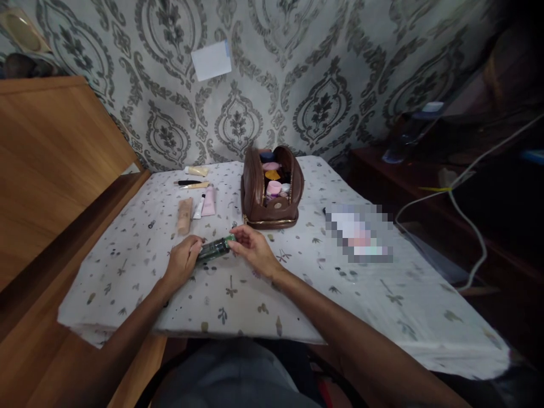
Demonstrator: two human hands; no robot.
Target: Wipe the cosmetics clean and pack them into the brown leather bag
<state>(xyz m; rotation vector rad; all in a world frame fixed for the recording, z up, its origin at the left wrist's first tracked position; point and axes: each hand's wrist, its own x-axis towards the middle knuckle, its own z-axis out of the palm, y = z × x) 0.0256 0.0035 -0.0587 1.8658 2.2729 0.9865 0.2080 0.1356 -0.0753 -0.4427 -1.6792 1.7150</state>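
Between my hands, just above the patterned tablecloth, lies a dark green bottle, tilted nearly flat. My left hand is wrapped round its left end. At the other end, the fingers of my right hand pinch the lighter green cap. Behind the hands stands a brown toiletry bag, unzipped, with pink, orange and dark containers inside. A beige tube lies behind my left hand, close to a small white tube and a pink tube.
Farther back on the tablecloth are a black pencil-like item and a cream tube. A blurred-out flat object lies at the right. A wooden panel borders the left; a white cable hangs at the right.
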